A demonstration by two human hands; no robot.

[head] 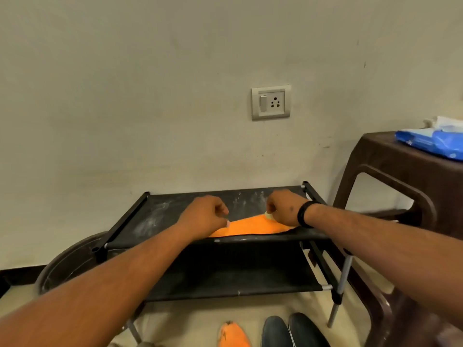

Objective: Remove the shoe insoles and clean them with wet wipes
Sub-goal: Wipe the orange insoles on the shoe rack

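With the left hand (204, 216) pinning the orange insole (246, 227) on the rack's top shelf (150, 216) and the right hand (281, 209) pinching a wipe (268, 215) at its far end, hard scrubbing might drag it off the shelf edge just below both grips.

orange insole (246, 227) lies flat on the black rack's (160, 211) top shelf.

Bare rack top (160, 216) left of hands; stool (390, 171) close right.
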